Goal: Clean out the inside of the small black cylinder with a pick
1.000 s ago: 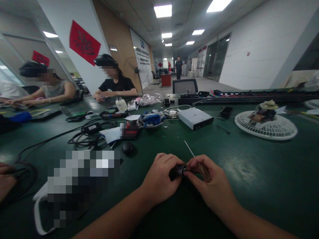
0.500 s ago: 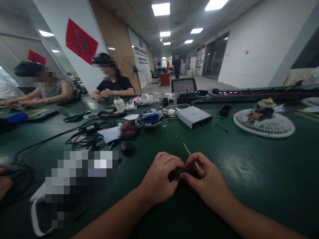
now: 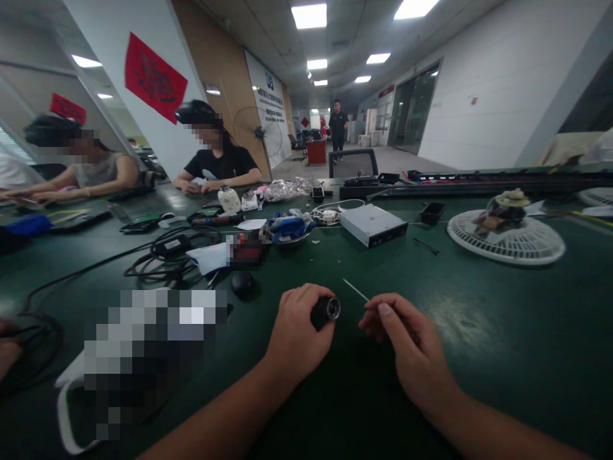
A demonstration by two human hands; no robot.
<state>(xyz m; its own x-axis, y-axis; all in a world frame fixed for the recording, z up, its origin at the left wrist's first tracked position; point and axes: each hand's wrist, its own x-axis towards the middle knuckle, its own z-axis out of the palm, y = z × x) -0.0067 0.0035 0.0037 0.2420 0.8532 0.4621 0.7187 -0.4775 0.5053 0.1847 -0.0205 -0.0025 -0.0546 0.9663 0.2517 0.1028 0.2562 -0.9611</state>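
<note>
My left hand is wrapped round a black cylinder, whose round open end faces me. To its right, my right hand is closed on a screwdriver; its thin metal shaft points up and to the left, and the fingers hide its handle. The shaft and the cylinder are apart. Both hands are over the dark green table. A black mouse lies beyond my left hand.
Farther back lie a grey drive box, a white fan grille, a bowl with blue cloth and coiled black cables. A pixelated object with a white strap is at left. Two people sit across the table; another stands behind.
My hands have moved apart. The cylinder has gone left and up with my left hand, turning its open end into view. The screwdriver has tilted, and its handle is now hidden in my right hand.
</note>
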